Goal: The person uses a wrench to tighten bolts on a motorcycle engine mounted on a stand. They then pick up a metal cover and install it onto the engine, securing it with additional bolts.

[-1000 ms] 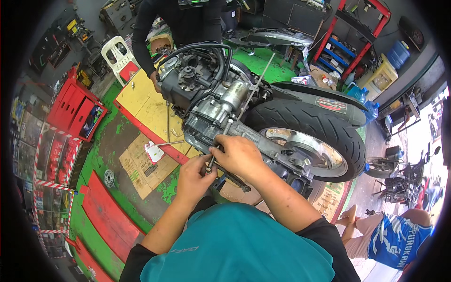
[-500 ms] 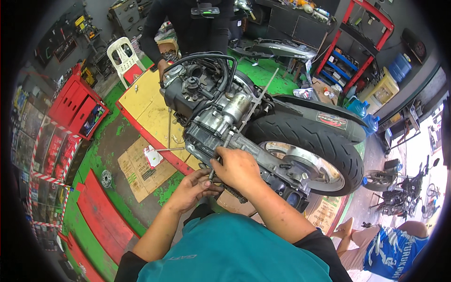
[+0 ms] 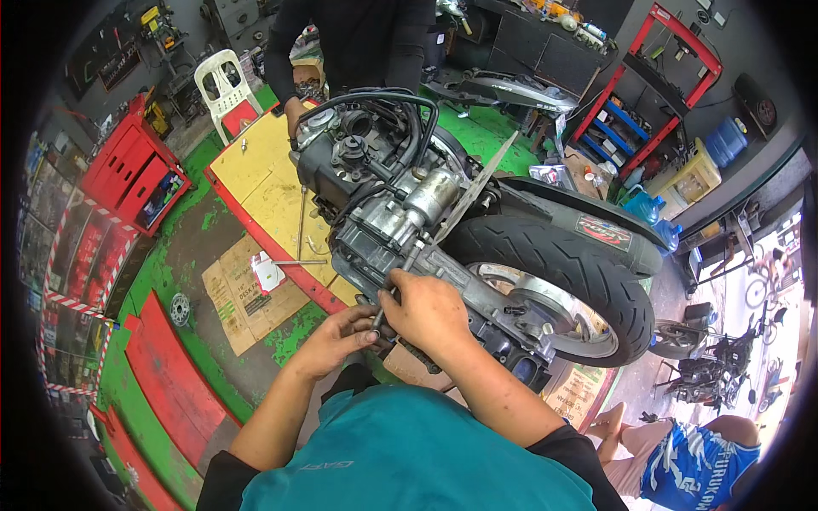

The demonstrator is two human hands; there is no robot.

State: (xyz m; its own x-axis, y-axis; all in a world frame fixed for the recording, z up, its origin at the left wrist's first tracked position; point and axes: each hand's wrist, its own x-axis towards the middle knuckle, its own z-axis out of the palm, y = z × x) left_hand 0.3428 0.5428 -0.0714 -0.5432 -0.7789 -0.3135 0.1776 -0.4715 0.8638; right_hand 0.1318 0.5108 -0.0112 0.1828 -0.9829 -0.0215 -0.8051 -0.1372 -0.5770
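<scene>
A scooter engine [image 3: 349, 192] with its rear wheel [image 3: 558, 277] attached lies in front of me on a yellow-topped bench. My right hand [image 3: 430, 311] is closed round a slim metal rod-shaped tool [image 3: 411, 255] over the near side of the engine casing. Beside it, my left hand [image 3: 336, 341] has its thumb and fingers closed at the tool's lower end. A long pale rod [image 3: 477, 189], smeared by motion, slants up past the silver cylindrical starter motor [image 3: 433, 198]; whether it belongs to the same tool I cannot tell. The fastener or socket end is hidden.
Across the bench [image 3: 247, 183], a co-worker's hand [image 3: 294, 112] rests by the engine. Long-handled tools [image 3: 301, 226] lie on the bench top. Cardboard [image 3: 243, 298] and red panels [image 3: 175, 375] are on the floor at left. Another person [image 3: 690, 460] is at lower right.
The long pale rod has become a wider smear at a slightly different angle. Both my hands keep nearly the same hold. The whole view has shifted slightly.
</scene>
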